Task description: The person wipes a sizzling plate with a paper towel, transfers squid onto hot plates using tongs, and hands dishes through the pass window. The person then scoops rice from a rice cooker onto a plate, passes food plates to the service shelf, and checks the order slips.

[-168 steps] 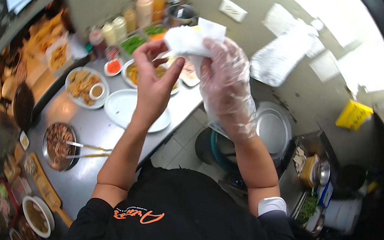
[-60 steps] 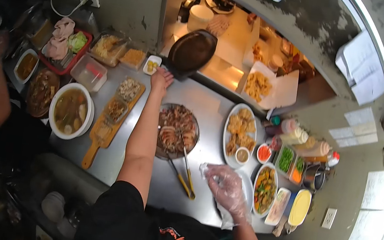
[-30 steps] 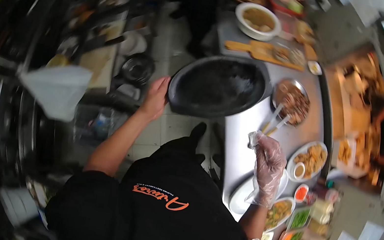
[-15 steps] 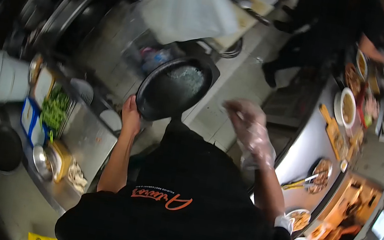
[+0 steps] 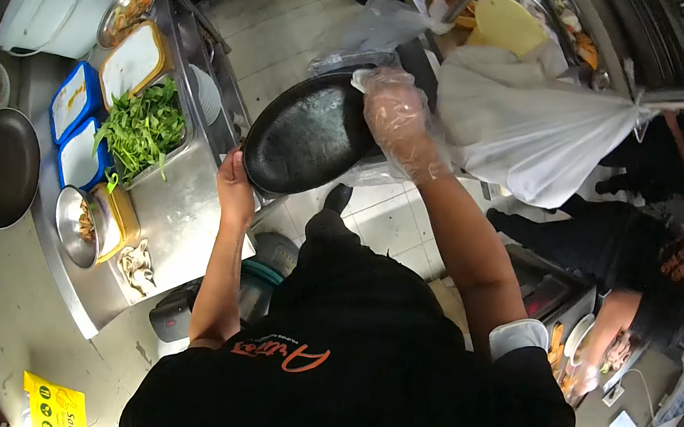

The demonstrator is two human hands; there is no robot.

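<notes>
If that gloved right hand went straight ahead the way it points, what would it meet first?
Probably the dark oval pan; the right hand has its fingers by the rim, though depth makes contact hard to judge.

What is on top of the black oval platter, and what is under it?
On the black oval platter there is a whitish patch but no visible food. The gloved right hand covers part of its rim. Its underside and anything directly beneath are hidden.

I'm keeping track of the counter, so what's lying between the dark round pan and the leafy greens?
Two blue-rimmed containers lie between the dark round pan and the leafy greens, as the head view shows.
</notes>
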